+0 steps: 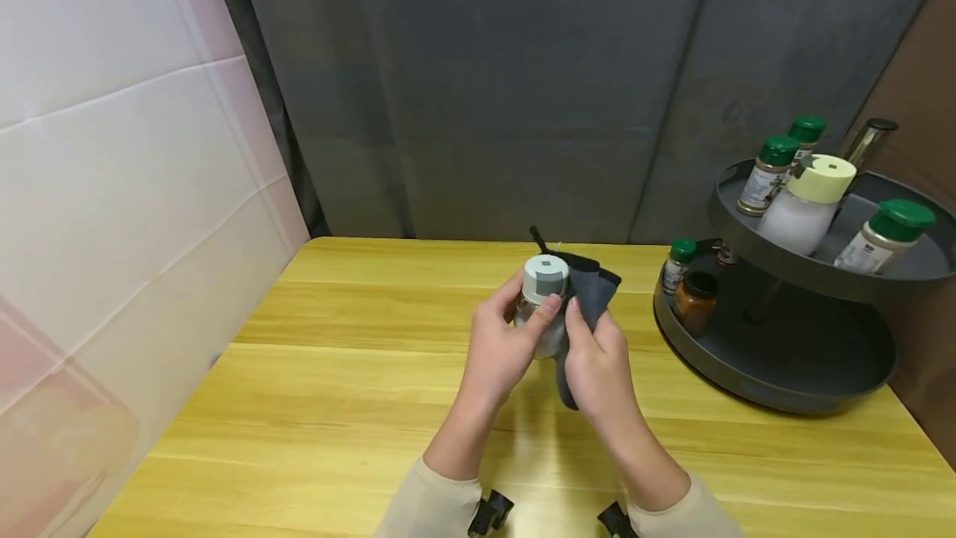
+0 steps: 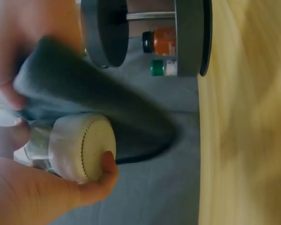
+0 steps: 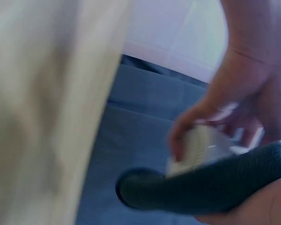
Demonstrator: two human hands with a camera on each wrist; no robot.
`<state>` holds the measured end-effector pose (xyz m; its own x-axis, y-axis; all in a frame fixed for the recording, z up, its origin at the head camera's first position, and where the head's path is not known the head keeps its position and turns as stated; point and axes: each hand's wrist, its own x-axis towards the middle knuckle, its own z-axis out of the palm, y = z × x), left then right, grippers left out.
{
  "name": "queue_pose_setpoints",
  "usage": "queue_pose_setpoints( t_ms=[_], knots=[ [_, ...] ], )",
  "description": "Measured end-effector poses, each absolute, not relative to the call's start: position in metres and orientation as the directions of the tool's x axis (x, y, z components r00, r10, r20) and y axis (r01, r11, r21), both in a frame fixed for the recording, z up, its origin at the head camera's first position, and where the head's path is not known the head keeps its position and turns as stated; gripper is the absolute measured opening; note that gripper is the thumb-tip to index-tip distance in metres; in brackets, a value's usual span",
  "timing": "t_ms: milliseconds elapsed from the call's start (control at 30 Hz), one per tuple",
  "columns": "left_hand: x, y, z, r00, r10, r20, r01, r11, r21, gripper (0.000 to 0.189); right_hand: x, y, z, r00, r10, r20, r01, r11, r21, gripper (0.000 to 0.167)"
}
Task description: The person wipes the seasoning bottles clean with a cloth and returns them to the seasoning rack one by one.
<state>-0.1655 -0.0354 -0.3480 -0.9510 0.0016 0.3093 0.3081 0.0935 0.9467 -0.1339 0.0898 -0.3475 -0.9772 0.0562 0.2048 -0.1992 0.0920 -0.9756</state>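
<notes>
A clear seasoning jar [image 1: 545,275] with a pale lid and white contents is held up over the table. My left hand [image 1: 499,349] grips it, thumb on one side and fingers around the other. In the left wrist view, one fingertip lies on the flat round end of the jar [image 2: 97,149]. My right hand [image 1: 601,362] holds a dark grey cloth [image 1: 592,293] against the jar's right side, thumb on top. The cloth [image 3: 201,187] hangs past the fingers and hides part of the jar in the right wrist view.
A dark two-tier round rack [image 1: 784,388] stands at the right. Its upper tier carries several green-capped bottles and a shaker with a yellow lid [image 1: 821,179]. A brown spice jar [image 1: 695,304] and a green-capped bottle [image 1: 678,264] sit below. A grey curtain [image 1: 478,90] hangs behind the table.
</notes>
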Motion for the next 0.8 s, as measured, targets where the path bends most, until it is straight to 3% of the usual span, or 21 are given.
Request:
queue_pose_setpoints(
  t_ms=[100,233,400,600,700,800],
  knots=[
    [-0.165,-0.033,-0.349,-0.951,0.013,0.308,0.308,0.078,0.948,0.048,-0.134,0.086,-0.338,-0.952,0.089,0.291,-0.286,0.071,-0.956,0.051],
    [-0.166,-0.033,-0.347,-0.953,-0.017,0.304,0.302,0.057,0.952,0.045,-0.131,0.075,-0.345,-0.933,0.118,0.339,-0.320,0.149,-0.935,0.049],
    [-0.169,-0.038,-0.342,-0.953,-0.063,0.298,0.295,0.047,0.954,0.044,-0.127,0.071,-0.362,-0.964,0.104,0.245,-0.219,0.209,-0.953,0.045],
    [-0.170,-0.038,-0.348,-0.954,-0.058,0.293,0.288,0.079,0.954,0.045,-0.133,0.081,-0.346,-0.994,0.057,0.093,-0.088,0.085,-0.992,0.053],
    [-0.169,-0.035,-0.351,-0.959,-0.034,0.281,0.277,0.094,0.956,0.047,-0.137,0.082,-0.338,-0.988,0.090,0.127,-0.124,0.030,-0.992,0.057],
    [-0.169,-0.035,-0.354,-0.965,-0.025,0.262,0.259,0.082,0.962,0.047,-0.137,0.078,-0.337,-0.973,0.114,0.203,-0.196,0.072,-0.978,0.055]
  ],
)
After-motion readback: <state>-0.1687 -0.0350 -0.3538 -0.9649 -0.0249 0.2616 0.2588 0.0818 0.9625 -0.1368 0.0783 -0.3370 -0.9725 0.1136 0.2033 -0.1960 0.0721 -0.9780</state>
